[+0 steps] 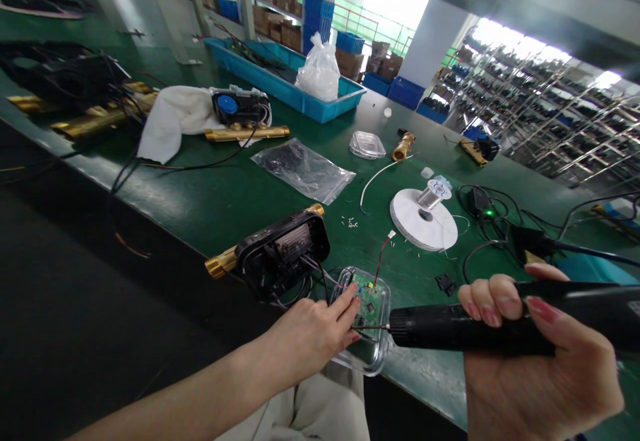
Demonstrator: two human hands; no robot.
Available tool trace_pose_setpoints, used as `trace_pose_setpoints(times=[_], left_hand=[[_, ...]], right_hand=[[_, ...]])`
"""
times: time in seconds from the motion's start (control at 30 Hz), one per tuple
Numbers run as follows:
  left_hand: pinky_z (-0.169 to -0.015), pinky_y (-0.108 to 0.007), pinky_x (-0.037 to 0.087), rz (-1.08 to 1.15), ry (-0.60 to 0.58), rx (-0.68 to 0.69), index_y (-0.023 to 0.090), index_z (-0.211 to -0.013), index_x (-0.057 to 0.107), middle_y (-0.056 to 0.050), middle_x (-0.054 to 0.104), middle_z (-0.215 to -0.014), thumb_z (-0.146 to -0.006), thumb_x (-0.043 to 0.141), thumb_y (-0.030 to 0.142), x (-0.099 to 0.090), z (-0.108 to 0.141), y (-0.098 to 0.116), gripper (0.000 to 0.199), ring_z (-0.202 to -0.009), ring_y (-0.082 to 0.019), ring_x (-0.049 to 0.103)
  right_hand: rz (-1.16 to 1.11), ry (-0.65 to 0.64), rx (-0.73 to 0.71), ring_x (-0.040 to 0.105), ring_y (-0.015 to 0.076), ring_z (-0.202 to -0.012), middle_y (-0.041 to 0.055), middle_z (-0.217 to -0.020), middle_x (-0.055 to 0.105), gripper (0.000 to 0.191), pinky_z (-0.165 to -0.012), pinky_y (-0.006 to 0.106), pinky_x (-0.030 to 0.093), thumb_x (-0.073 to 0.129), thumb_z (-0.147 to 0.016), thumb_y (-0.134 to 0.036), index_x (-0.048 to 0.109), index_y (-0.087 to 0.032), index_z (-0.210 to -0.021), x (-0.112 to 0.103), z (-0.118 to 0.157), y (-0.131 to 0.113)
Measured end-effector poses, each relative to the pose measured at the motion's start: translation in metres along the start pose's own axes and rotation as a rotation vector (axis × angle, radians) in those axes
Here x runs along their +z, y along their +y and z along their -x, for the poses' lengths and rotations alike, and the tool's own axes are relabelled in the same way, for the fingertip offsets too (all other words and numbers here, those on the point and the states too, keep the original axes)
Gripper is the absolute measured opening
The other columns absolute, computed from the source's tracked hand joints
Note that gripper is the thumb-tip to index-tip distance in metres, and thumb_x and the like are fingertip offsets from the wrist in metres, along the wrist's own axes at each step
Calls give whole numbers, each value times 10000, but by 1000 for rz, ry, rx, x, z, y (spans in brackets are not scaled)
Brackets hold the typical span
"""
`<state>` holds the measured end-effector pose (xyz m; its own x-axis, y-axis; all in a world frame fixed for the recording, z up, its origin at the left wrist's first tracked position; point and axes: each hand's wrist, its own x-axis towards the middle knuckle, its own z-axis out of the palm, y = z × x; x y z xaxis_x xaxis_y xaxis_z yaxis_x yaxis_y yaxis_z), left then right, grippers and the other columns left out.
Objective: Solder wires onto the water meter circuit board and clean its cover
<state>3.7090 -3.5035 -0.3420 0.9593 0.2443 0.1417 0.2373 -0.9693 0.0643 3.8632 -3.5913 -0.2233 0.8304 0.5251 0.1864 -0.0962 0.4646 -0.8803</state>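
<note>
My right hand is wrapped round a black electric screwdriver, held level and pointing left. Its thin bit reaches the lower part of a green circuit board, near my left fingertips. With fingers pressed on the board's left side, my left hand steadies it in a clear plastic case. A red and black lead with a white plug rises from the board. Wires link the board's left side to an open black meter housing on a brass pipe. The bit's exact tip is hard to make out.
Small screws lie beyond the board, near a clear plastic bag. A white reel carries a solder spool. Black cables run along the right. Behind stands a blue tray; brass-piped meters sit left.
</note>
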Motion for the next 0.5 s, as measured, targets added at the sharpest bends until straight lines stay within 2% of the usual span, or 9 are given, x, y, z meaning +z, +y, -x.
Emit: trace_pose_setpoints(times=[0.13, 0.27, 0.4, 0.5], left_hand=[[-549, -332, 558, 20, -28, -12, 131, -1291, 492, -173, 418, -1416, -912, 451, 434, -2, 0, 1, 488, -672, -170, 658], [-535, -317, 551, -22, 12, -17, 154, -1291, 498, -156, 397, -1436, -933, 427, 376, 4, 1, 1, 428, -659, -154, 650], [-541, -307, 557, -30, 14, 3, 135, -1283, 505, -163, 408, -1426, -943, 410, 330, 7, 0, 1, 404, -636, -142, 641], [-539, -309, 563, -29, -1, 3, 122, -1278, 510, -165, 426, -1411, -930, 445, 328, 7, -2, 0, 410, -631, -146, 640]], right_hand=[[24, 28, -35, 369, 82, -452, -53, -495, 404, 252, -461, 217, 347, 480, -620, -220, 554, -203, -860, -2, -6, -6], [47, 63, -130, 365, 86, -451, -55, -491, 409, 241, -472, 227, 356, 466, -621, -184, 548, -206, -846, 2, -19, -11], [106, 14, -269, 382, 94, -440, -62, -481, 439, 266, -469, 242, 362, 490, -608, -157, 549, -208, -863, 13, -31, -4], [125, -49, -288, 405, 101, -433, -65, -483, 467, 265, -468, 253, 372, 499, -623, -140, 540, -204, -877, 21, -36, 6]])
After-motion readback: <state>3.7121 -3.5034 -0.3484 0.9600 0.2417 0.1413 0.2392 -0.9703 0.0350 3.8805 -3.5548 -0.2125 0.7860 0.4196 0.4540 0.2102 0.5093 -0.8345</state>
